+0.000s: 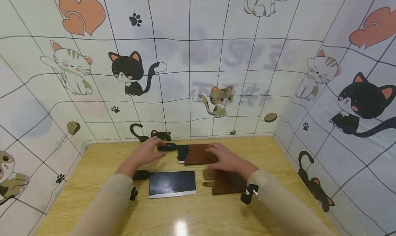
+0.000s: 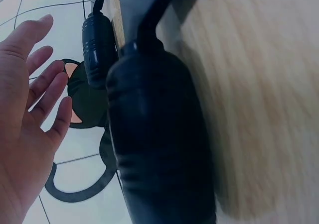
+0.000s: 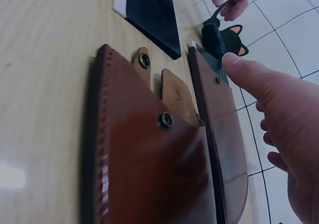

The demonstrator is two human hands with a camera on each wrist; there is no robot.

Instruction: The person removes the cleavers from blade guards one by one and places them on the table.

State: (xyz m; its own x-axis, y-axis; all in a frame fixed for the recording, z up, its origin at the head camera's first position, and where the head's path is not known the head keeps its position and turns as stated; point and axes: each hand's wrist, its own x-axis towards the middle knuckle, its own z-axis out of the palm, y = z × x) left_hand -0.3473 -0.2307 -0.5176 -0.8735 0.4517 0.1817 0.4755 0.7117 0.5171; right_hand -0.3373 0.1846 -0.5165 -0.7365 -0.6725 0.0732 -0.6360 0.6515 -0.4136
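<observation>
A sheathed cleaver (image 1: 184,153) lies toward the worktop's (image 1: 216,212) twelve o'clock, axis nine-to-three, handle (image 1: 167,147) at three o'clock from the left hand (image 1: 147,153), sheath (image 1: 199,154) at nine from the right hand (image 1: 226,158), both grips wide.

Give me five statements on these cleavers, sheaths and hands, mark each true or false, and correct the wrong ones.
1. The nearer cleaver lies unsheathed. True.
2. The left hand grips that cleaver. False: it is by the handle of the farther cleaver.
3. Both cleavers' handles point to the person's left. True.
4. A brown sheath covers the farther cleaver's handle. False: it covers part of the blade.
5. The other sheath lies left of the nearer cleaver. False: it lies to its right.
</observation>
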